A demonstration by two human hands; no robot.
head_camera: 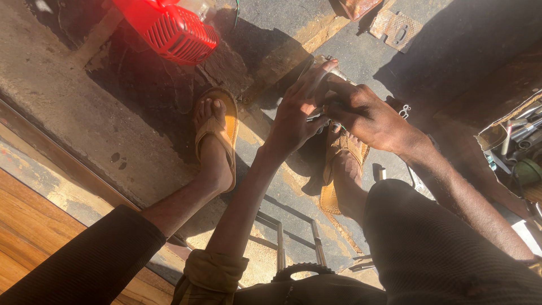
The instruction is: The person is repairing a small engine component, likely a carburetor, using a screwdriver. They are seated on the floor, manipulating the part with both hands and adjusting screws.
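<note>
We count two hands: our left hand (296,110) and right hand (361,113) pinch one small metal part (317,114) together. Below sit two tan sandals (220,127); one red grille (178,31) lies beyond.

1. The left hand (296,110) and right hand (367,116) meet at the middle of the view, touching, with a small metal part (317,114) between them.
2. Below the hands, the right sandal (337,169) rests on the floor (84,101).
3. The left sandal (217,133) lies left of the hands, apart from them.
4. A ribbed cover (175,28) sits at the top, behind the left sandal.
5. A slotted plate (398,29) lies at the top right, well behind the hands.
6. A tool tray (516,141) stands at the right edge.
7. A toothed wheel (302,270) sits at the bottom, between the knees.
</note>
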